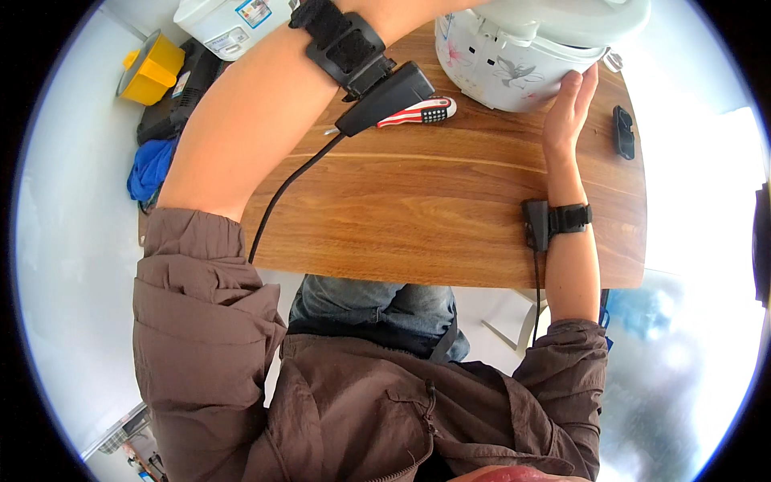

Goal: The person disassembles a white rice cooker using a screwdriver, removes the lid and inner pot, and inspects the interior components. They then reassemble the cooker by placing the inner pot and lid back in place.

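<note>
Your white cooker [502, 76] stands at the far side of the wooden table [401, 209], cut off by the top edge of the view. Its lid [574, 18] lies over the body; whether it is fully latched you cannot tell from here, and the inside is hidden, so its contents do not show. The body is rounded and glossy, printed with a pink flower on one side and grey flowers nearer the middle, with two small dark slots in the wall below the rim.

Your right hand [570, 112] touches the cooker's right side, fingers extended and only narrowly parted from the thumb. Your left forearm [257, 120] reaches across to the top edge; your left hand lies beyond the view, so the state of its fingers cannot be told.

At the upper left are a white container [233, 30] with a blue label and a yellow container [157, 71]; neither one's contents can be made out. A red-and-white handled tool [418, 112] lies near the cooker, partly behind your wrist device [389, 96]. A small black object [623, 132] rests near the table's right edge.
</note>
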A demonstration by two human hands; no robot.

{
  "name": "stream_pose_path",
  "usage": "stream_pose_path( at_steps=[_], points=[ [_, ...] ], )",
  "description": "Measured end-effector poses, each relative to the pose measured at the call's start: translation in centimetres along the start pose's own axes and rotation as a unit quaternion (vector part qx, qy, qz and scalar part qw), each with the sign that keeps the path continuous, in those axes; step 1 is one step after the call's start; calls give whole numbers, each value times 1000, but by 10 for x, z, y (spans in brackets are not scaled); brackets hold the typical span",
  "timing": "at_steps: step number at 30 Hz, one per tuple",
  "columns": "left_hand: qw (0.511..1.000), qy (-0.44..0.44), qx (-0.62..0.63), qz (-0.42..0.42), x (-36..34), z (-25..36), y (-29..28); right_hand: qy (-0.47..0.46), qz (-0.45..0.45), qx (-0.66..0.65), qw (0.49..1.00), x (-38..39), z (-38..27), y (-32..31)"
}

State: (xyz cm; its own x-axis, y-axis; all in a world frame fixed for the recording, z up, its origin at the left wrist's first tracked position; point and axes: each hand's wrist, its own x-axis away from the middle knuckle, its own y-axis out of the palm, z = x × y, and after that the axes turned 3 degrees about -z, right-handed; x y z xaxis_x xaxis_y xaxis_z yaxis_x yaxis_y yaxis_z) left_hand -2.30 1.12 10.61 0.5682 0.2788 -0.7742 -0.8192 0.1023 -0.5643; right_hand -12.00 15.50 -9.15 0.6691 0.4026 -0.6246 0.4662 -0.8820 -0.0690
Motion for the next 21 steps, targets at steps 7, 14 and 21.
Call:
stream_pose_path(
  at_steps=[7, 14, 21],
  points=[
    [991, 54, 30, 116, 16, -2, -6, -17, -6, 6, 1000, -4, 0, -5],
    [993, 50, 92, 56, 32, -4, -45, -263, 95, 193, 941, -11, -9, 8],
    [962, 131, 228, 78, 35, -16, -16, -275, 11, 467, 840, -14, -71, 6]
  ],
)
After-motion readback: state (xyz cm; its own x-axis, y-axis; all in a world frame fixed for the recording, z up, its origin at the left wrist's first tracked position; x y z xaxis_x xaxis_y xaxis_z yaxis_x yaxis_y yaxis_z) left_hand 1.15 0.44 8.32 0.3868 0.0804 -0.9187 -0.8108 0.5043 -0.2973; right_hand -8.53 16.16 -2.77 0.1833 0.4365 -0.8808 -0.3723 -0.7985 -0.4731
